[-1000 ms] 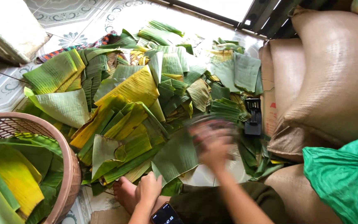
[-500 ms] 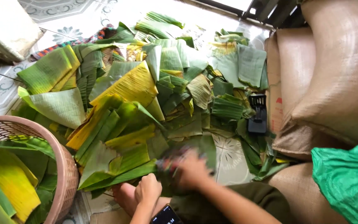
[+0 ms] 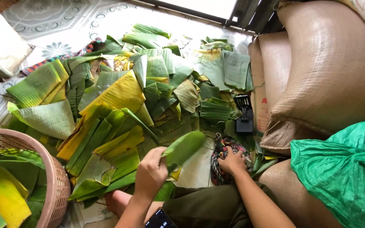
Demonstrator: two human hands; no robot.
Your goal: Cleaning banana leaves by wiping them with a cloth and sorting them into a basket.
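above leaf pile, left hand gripping green leaf, right hand seemingly clutching cloth

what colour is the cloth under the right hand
The cloth under the right hand is multicoloured, a dark mixed pattern; the head view shows it.

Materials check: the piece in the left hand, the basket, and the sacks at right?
Piece in left hand: banana leaf, waxy matte green, fine parallel ribs. Basket: likely moulded pink plastic, open lattice wall. Sacks: woven brown fabric, probably polypropylene, visible weave.
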